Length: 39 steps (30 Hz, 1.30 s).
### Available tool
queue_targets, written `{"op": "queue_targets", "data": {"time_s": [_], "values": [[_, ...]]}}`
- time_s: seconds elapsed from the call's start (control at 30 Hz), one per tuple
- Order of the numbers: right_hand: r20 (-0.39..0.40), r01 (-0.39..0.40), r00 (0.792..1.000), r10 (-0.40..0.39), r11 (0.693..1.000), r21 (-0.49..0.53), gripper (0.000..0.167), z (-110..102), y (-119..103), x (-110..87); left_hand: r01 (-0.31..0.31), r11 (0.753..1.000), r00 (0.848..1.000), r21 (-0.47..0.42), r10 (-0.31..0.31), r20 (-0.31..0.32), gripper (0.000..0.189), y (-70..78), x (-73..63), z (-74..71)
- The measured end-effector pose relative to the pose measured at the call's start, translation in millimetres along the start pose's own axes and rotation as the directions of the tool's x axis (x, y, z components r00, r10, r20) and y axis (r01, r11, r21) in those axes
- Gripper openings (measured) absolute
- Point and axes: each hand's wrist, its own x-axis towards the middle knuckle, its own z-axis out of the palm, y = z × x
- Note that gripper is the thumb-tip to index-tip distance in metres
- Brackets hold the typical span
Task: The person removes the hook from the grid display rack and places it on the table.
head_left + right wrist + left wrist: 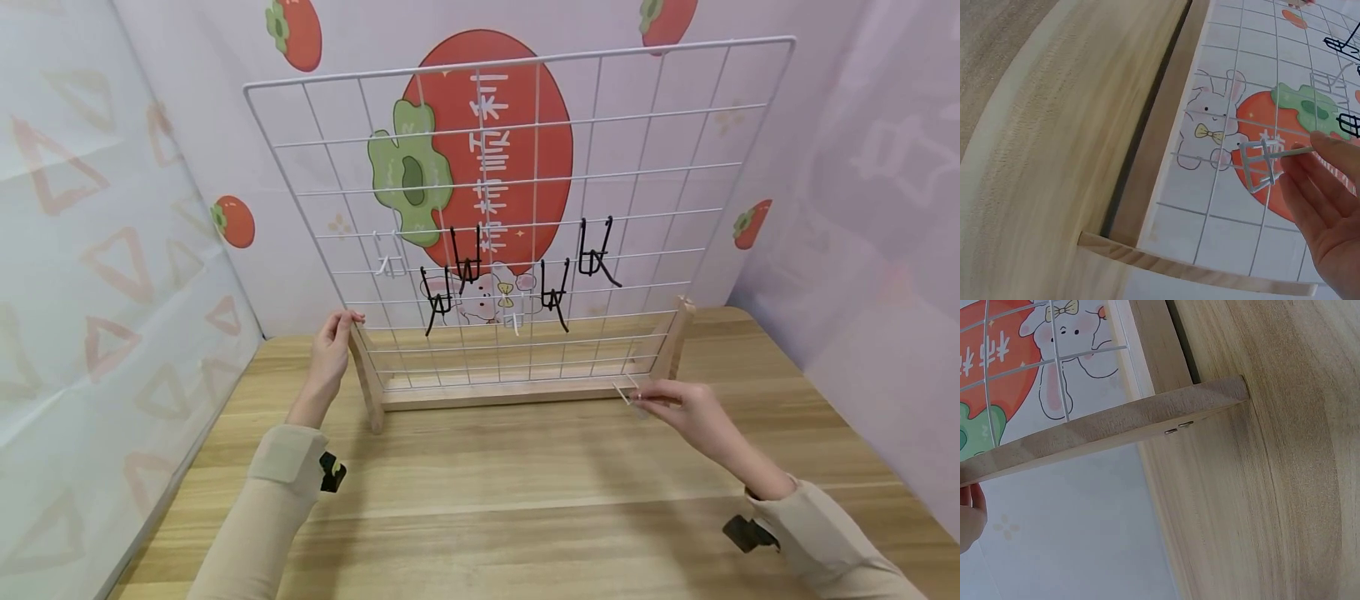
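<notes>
A white wire grid panel (517,62) stands in a wooden frame on the table. My left hand (332,354) grips the top end of the frame's left wooden side piece (1110,422). Between thumb and fingers, my right hand (693,417) pinches a white wire hook (1260,164) by its stem, its squared wire end pointing away from the hand. This hook is in front of the panel's lower right part. Several black hooks (553,298) hang on the grid's middle rows, along with two white hooks, one at the left (386,260) and one lower in the centre.
The wood-grain table (480,508) spreads out in front of the frame. Behind the panel hangs a pale cloth (630,208) printed with red fruit and a rabbit. A patterned white sheet (112,275) borders the left side.
</notes>
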Motion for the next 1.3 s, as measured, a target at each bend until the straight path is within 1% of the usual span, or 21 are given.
{"op": "queue_targets", "data": {"time_s": [0.07, 0.1, 0.2, 0.27, 0.33, 0.47, 0.6, 0.7, 0.83, 0.9, 1.1, 1.3], "values": [[0.017, -0.011, 1.000, 0.010, 1.000, 0.020, 0.024, 2, 5, -2.5, 0.003, 1.000, 1.000, 0.004, -0.003, 0.001, 0.033, -1.9, 0.6, -0.1], [0.026, -0.017, 1.000, 0.016, 0.999, 0.029, 0.021, 3, 6, -3.4, 0.001, 1.000, 1.000, 0.002, -0.001, -0.002, 0.033, 0.3, -0.7, 0.9], [0.044, -0.032, 0.999, 0.031, 0.999, 0.028, 0.019, 5, 11, -5.9, 0.003, 1.000, 1.000, -0.004, -0.003, 0.001, 0.031, 9.0, -4.5, 2.9], [0.069, -0.057, 0.996, 0.055, 0.998, 0.031, 0.015, 6, 14, -7.8, 0.006, 1.000, 1.000, -0.006, -0.006, 0.000, 0.029, 15.3, -7.2, 4.5], [0.096, -0.087, 0.992, 0.084, 0.996, 0.024, 0.016, 6, 16, -9.6, -0.001, 1.000, 1.000, -0.007, 0.001, 0.000, 0.029, 15.9, -7.8, 4.7], [0.145, -0.132, 0.981, 0.130, 0.991, 0.006, 0.010, 8, 23, -13.6, -0.001, 1.000, 1.000, -0.009, 0.001, -0.001, 0.030, 15.7, -8.2, 4.8], [0.163, -0.152, 0.975, 0.152, 0.988, -0.013, 0.008, 10, 28, -16.9, 0.001, 1.000, 1.000, -0.009, -0.001, -0.003, 0.030, 13.4, -7.2, 4.1], [0.172, -0.170, 0.970, 0.171, 0.985, -0.023, 0.008, 11, 32, -18.8, -0.001, 1.000, 1.000, -0.019, 0.001, -0.004, 0.030, 6.9, -3.6, 2.7], [0.183, -0.185, 0.965, 0.188, 0.982, -0.034, 0.011, 13, 38, -20.6, -0.008, 1.000, 1.000, -0.021, 0.007, -0.008, 0.031, -3.3, 1.5, 0.7], [0.190, -0.192, 0.962, 0.195, 0.981, -0.035, 0.013, 14, 40, -21.4, -0.015, 1.000, 1.000, -0.011, 0.015, -0.011, 0.032, -5.7, 2.4, 0.1], [0.215, -0.217, 0.952, 0.219, 0.976, -0.031, 0.008, 17, 47, -23.4, -0.036, 0.999, 0.999, -0.004, 0.036, -0.016, 0.030, -7.1, 2.5, 0.4], [0.225, -0.232, 0.946, 0.235, 0.972, -0.037, 0.007, 19, 48, -24.5, -0.036, 0.999, 0.999, -0.003, 0.036, -0.020, 0.031, -6.5, 2.2, 0.6]]}}
